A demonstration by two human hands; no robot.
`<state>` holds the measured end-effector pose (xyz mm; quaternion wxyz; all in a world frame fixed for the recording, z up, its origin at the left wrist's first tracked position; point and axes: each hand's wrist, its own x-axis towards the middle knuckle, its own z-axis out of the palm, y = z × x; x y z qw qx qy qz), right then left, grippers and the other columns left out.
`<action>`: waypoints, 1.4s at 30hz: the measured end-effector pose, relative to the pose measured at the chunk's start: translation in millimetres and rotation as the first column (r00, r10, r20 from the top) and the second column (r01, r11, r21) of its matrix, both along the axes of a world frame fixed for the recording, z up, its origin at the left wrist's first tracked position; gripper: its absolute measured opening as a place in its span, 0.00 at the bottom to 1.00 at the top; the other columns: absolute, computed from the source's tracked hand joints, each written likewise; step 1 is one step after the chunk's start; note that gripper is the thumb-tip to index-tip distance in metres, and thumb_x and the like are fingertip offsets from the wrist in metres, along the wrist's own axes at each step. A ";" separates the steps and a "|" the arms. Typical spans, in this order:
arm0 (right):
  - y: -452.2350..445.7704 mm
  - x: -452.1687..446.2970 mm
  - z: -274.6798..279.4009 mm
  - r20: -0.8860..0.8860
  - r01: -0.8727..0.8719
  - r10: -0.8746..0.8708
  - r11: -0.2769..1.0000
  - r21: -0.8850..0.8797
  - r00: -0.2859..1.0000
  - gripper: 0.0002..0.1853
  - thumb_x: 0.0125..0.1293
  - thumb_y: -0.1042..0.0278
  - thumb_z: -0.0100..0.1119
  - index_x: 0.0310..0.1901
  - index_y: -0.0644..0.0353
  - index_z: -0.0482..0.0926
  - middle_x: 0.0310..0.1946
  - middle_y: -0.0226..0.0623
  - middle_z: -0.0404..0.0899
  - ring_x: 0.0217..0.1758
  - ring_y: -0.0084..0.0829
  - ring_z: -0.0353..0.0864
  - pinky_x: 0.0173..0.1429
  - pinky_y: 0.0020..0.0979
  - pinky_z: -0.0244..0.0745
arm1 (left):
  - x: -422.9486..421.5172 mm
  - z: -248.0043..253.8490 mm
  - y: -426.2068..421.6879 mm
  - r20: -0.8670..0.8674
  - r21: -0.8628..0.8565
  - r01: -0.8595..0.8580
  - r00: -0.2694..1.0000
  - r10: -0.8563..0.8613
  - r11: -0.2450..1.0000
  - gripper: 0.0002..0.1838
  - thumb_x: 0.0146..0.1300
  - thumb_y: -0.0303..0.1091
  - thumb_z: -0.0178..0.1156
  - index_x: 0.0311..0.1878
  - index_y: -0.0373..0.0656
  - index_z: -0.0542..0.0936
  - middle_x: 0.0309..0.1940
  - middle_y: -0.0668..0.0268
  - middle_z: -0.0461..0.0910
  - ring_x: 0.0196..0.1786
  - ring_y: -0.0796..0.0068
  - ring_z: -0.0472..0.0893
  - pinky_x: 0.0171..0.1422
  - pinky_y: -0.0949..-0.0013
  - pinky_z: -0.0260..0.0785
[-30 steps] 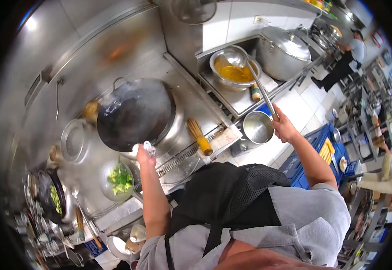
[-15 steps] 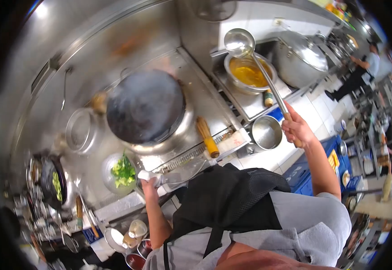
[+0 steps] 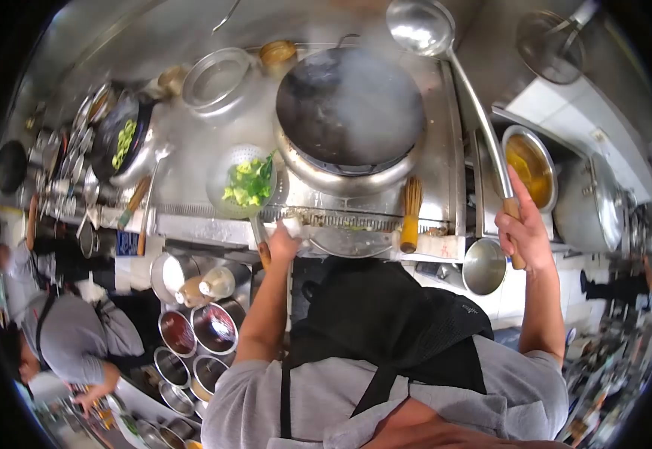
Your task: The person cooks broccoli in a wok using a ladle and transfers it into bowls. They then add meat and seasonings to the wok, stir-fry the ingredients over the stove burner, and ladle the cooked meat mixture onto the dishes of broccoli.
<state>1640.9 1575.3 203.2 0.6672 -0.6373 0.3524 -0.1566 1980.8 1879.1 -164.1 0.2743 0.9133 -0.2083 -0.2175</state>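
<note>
Vapour (image 3: pixel 377 93) hangs over a dark wok (image 3: pixel 315 112) seated on a round burner ring (image 3: pixel 303 165) at the far middle of the steel bench (image 3: pixel 180 153), the ring apparently there to steady its curved base. At right, the person's right hand (image 3: pixel 526 232) is closed around the wooden handle of a long ladle (image 3: pixel 483 112), index finger laid along the shaft, probably for control of the heavy end; the ladle's bowl is raised beyond the wok's right side, well clear of the bench. The left hand (image 3: pixel 285 243), low at the near edge, has its fingers curled on a white cloth (image 3: pixel 289 225), likely a guard against heat. Just beside it runs the handle of a perforated strainer (image 3: pixel 222 200); whether the hand touches that handle cannot be told. The strainer lies left of the wok, cradling chopped greens (image 3: pixel 250 182), its holes presumably there for draining. A bamboo brush (image 3: pixel 411 213) rests near the right front, within easy reach, while a metal bowl (image 3: pixel 550 161) of yellow liquid (image 3: pixel 529 179) stands farther right. At far left, a pan (image 3: pixel 100 153) contains sliced green pieces (image 3: pixel 124 144).
</note>
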 end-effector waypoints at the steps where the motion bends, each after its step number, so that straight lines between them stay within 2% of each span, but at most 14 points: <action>1: -9.3 2.3 0.2 0.104 -0.031 0.025 0.998 0.052 0.994 0.44 0.62 0.82 0.48 0.79 0.48 0.46 0.25 0.29 0.68 0.14 0.15 0.63 0.17 0.19 0.61 | -8.3 15.1 -2.4 -0.004 0.005 -0.043 0.999 0.043 0.999 0.43 0.46 0.37 0.75 0.67 0.42 0.67 0.41 0.49 0.81 0.45 0.45 0.81 0.55 0.52 0.74; 3: -40.0 0.6 -16.6 0.323 -0.153 0.069 0.958 0.242 0.944 0.45 0.65 0.75 0.56 0.79 0.45 0.44 0.26 0.33 0.68 0.14 0.17 0.62 0.15 0.18 0.59 | -20.8 63.9 -15.3 0.488 -0.317 -0.003 0.857 0.166 0.948 0.33 0.52 0.31 0.71 0.63 0.44 0.73 0.46 0.55 0.80 0.45 0.52 0.82 0.52 0.56 0.75; 5: -73.6 6.9 -55.9 0.460 -0.292 0.082 0.866 0.406 0.884 0.45 0.66 0.71 0.59 0.79 0.44 0.44 0.26 0.32 0.67 0.15 0.18 0.63 0.16 0.19 0.60 | -47.5 172.3 -24.5 -0.149 -0.604 -0.089 0.989 -0.002 0.792 0.20 0.58 0.26 0.67 0.56 0.43 0.80 0.49 0.60 0.80 0.45 0.60 0.81 0.51 0.62 0.75; 6: -88.6 11.2 -84.1 0.384 -0.249 0.085 0.881 0.401 0.920 0.45 0.66 0.72 0.58 0.79 0.44 0.44 0.29 0.33 0.70 0.16 0.17 0.64 0.17 0.19 0.60 | -66.4 227.2 -25.2 -0.236 -0.756 -0.022 0.941 -0.241 0.655 0.13 0.61 0.22 0.64 0.49 0.41 0.84 0.47 0.61 0.81 0.46 0.67 0.81 0.52 0.68 0.73; 7: -99.9 21.4 -108.5 0.310 -0.239 0.118 0.890 0.389 0.943 0.44 0.66 0.72 0.57 0.79 0.45 0.45 0.31 0.33 0.73 0.17 0.17 0.65 0.17 0.19 0.60 | -82.8 276.7 -23.3 -0.055 -0.796 0.232 0.892 -0.449 0.560 0.11 0.61 0.25 0.66 0.47 0.42 0.86 0.46 0.61 0.82 0.46 0.65 0.81 0.53 0.65 0.73; 9: -100.9 61.1 -137.3 -0.127 -0.240 0.218 0.949 -0.203 0.968 0.42 0.66 0.74 0.52 0.79 0.43 0.46 0.39 0.33 0.77 0.19 0.16 0.65 0.19 0.19 0.59 | -119.4 339.6 -31.2 0.235 -0.864 0.478 0.659 -0.714 0.157 0.10 0.63 0.33 0.67 0.46 0.41 0.87 0.43 0.58 0.80 0.45 0.59 0.80 0.48 0.61 0.73; 12: -122.4 79.0 -194.0 -0.194 -0.469 0.448 0.880 -0.078 0.873 0.40 0.68 0.76 0.49 0.79 0.43 0.46 0.36 0.30 0.74 0.18 0.15 0.62 0.19 0.20 0.60 | -181.3 370.1 -36.2 0.353 -0.858 0.512 0.548 -0.758 -0.030 0.10 0.61 0.35 0.67 0.43 0.44 0.86 0.36 0.61 0.76 0.42 0.59 0.78 0.44 0.59 0.71; 17: -70.0 127.3 -190.0 0.000 -0.656 0.666 0.734 0.172 0.746 0.39 0.71 0.72 0.54 0.78 0.45 0.45 0.27 0.28 0.66 0.14 0.16 0.61 0.16 0.20 0.59 | -225.8 379.1 -0.3 0.332 -0.825 0.545 0.682 -0.651 0.151 0.09 0.58 0.29 0.68 0.42 0.43 0.85 0.38 0.61 0.79 0.42 0.59 0.78 0.45 0.59 0.71; 19: -31.1 139.7 -158.6 0.213 -0.797 0.804 0.441 0.414 0.555 0.37 0.72 0.70 0.55 0.77 0.48 0.47 0.25 0.28 0.64 0.13 0.17 0.61 0.15 0.21 0.58 | -256.1 380.4 11.6 0.349 -0.816 0.544 0.733 -0.584 0.195 0.09 0.57 0.29 0.68 0.42 0.43 0.84 0.38 0.61 0.79 0.42 0.60 0.78 0.45 0.59 0.71; 22: 29.1 170.3 -147.3 0.320 -0.868 0.881 0.175 0.464 0.348 0.36 0.70 0.67 0.58 0.74 0.53 0.51 0.25 0.30 0.65 0.11 0.19 0.62 0.12 0.23 0.60 | -290.1 383.9 42.2 0.417 -0.793 0.578 0.746 -0.519 0.194 0.10 0.57 0.28 0.68 0.42 0.42 0.84 0.37 0.61 0.79 0.42 0.60 0.78 0.45 0.59 0.71; 28: 228.0 193.5 -124.0 0.363 -0.797 0.927 -0.288 0.531 -0.093 0.32 0.62 0.70 0.61 0.67 0.56 0.60 0.27 0.34 0.68 0.09 0.22 0.64 0.11 0.26 0.61 | -376.3 386.0 140.4 0.498 -0.753 0.576 0.815 -0.296 0.319 0.05 0.63 0.33 0.64 0.33 0.45 0.79 0.33 0.64 0.72 0.38 0.61 0.76 0.38 0.61 0.69; 31: 345.0 174.6 -120.6 0.515 -0.616 0.839 -0.502 0.607 -0.176 0.34 0.65 0.69 0.60 0.71 0.59 0.58 0.30 0.34 0.69 0.11 0.19 0.62 0.14 0.24 0.61 | -434.3 383.6 208.9 0.487 -0.783 0.508 0.860 -0.153 0.360 0.06 0.66 0.33 0.61 0.32 0.46 0.78 0.32 0.64 0.69 0.36 0.62 0.75 0.34 0.61 0.68; 37: 560.4 171.1 -172.8 0.367 -0.674 0.903 -0.416 0.611 -0.225 0.20 0.70 0.73 0.53 0.61 0.54 0.65 0.26 0.29 0.66 0.17 0.19 0.65 0.18 0.23 0.60 | -543.0 420.9 329.8 0.611 -0.716 0.500 0.787 0.089 0.488 0.11 0.71 0.29 0.53 0.36 0.34 0.81 0.35 0.59 0.74 0.32 0.63 0.75 0.30 0.64 0.66; 42: 666.2 148.1 -172.9 -0.112 -0.946 0.947 -0.283 0.158 -0.302 0.39 0.61 0.80 0.54 0.73 0.52 0.53 0.27 0.33 0.70 0.18 0.23 0.69 0.20 0.27 0.66 | -598.0 450.9 383.6 0.602 -0.667 0.499 0.799 0.005 0.553 0.14 0.70 0.43 0.62 0.46 0.41 0.80 0.33 0.64 0.79 0.30 0.59 0.75 0.34 0.62 0.71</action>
